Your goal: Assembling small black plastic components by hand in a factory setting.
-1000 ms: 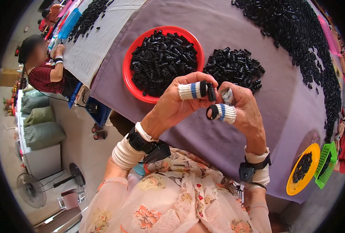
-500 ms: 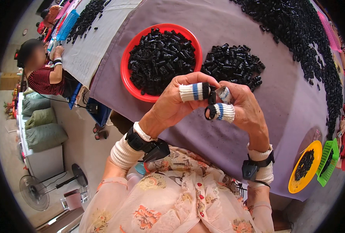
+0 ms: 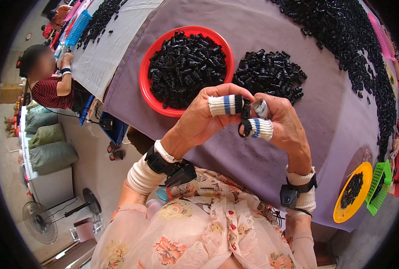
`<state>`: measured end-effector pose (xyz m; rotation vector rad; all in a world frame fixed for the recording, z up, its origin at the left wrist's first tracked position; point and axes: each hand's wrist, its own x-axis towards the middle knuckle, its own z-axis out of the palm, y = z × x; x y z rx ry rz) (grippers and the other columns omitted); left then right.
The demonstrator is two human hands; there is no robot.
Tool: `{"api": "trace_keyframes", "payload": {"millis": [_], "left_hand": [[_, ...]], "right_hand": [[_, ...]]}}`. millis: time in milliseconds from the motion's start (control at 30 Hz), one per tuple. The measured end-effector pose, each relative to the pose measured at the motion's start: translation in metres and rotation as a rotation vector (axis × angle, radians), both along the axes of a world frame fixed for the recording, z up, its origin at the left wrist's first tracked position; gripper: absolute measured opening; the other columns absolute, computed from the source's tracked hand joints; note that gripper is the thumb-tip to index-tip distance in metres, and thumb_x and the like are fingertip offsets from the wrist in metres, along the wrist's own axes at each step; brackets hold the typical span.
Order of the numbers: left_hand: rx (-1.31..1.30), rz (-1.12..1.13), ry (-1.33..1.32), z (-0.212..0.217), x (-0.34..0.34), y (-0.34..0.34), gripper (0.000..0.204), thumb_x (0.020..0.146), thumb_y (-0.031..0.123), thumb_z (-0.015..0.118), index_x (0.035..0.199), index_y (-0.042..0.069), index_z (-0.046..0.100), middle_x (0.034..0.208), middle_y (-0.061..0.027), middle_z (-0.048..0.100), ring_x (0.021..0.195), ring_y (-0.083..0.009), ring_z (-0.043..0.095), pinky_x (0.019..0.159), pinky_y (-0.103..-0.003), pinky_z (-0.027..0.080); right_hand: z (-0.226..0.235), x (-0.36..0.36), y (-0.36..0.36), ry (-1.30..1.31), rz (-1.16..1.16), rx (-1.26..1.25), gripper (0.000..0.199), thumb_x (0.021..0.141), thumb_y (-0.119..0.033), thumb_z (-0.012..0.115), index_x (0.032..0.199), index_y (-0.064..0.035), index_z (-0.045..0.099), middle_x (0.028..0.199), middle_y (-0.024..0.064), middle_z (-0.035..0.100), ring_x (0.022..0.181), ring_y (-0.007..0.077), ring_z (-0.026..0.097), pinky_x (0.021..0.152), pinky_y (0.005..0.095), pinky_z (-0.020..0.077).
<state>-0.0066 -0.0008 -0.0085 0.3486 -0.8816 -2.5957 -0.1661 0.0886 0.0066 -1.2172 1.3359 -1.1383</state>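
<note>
My left hand (image 3: 204, 107) and my right hand (image 3: 282, 119) meet over the near part of the table, in front of a red basin. Between their fingertips is a small black plastic part (image 3: 245, 111), pinched from both sides and partly hidden. Knitted white sleeves with blue and black bands cover the thumbs and a right finger. Against the right fingers lies a small flat grey piece (image 3: 255, 104), which looks like metal; its full shape is hidden. The red basin (image 3: 142, 85) holds a heap of similar black parts. Beside it lies a loose pile of black parts (image 3: 271, 74).
A large spread of black parts (image 3: 343, 40) covers the far right of the purple tablecloth (image 3: 163, 13). A yellow plate (image 3: 366, 175) and green basket (image 3: 384, 170) stand at right. Another person (image 3: 51, 87) sits at left, near sacks (image 3: 53, 157) and a fan (image 3: 40, 222).
</note>
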Motion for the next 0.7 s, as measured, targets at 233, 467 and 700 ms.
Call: {"api": "trace_keyframes", "payload": {"millis": [233, 467, 700], "left_hand": [[-0.002, -0.001, -0.013, 0.0021, -0.0017, 0.0014, 0.026, 0.083, 0.014, 0.057, 0.104, -0.002, 0.056, 0.096, -0.0086, 0.06, 0.088, -0.0139, 0.058, 0.079, -0.03, 0.05], [0.019, 0.036, -0.017, 0.0005, -0.0034, 0.0031, 0.023, 0.084, 0.011, 0.055, 0.103, -0.001, 0.056, 0.096, -0.0089, 0.06, 0.089, -0.0146, 0.058, 0.081, -0.031, 0.049], [0.005, 0.083, -0.067, 0.0005, -0.0032, 0.0025, 0.03, 0.085, 0.015, 0.055, 0.109, -0.002, 0.052, 0.094, -0.0084, 0.06, 0.083, -0.011, 0.06, 0.078, -0.026, 0.049]], "right_hand": [[-0.0037, -0.0008, 0.0008, 0.06, 0.029, -0.068, 0.034, 0.065, -0.03, 0.075, 0.07, -0.0021, 0.056, 0.055, -0.0018, 0.045, 0.051, 0.0077, 0.04, 0.046, 0.0247, 0.0335], [-0.0012, -0.0035, 0.0035, 0.16, 0.09, -0.061, 0.032, 0.067, -0.028, 0.074, 0.071, -0.0017, 0.056, 0.055, 0.0009, 0.047, 0.048, 0.0079, 0.04, 0.044, 0.0249, 0.0338], [0.0038, 0.0054, 0.0067, 0.307, -0.207, -0.225, 0.026, 0.065, -0.01, 0.071, 0.083, -0.0044, 0.053, 0.064, 0.007, 0.058, 0.055, 0.0148, 0.059, 0.052, 0.0251, 0.0447]]}}
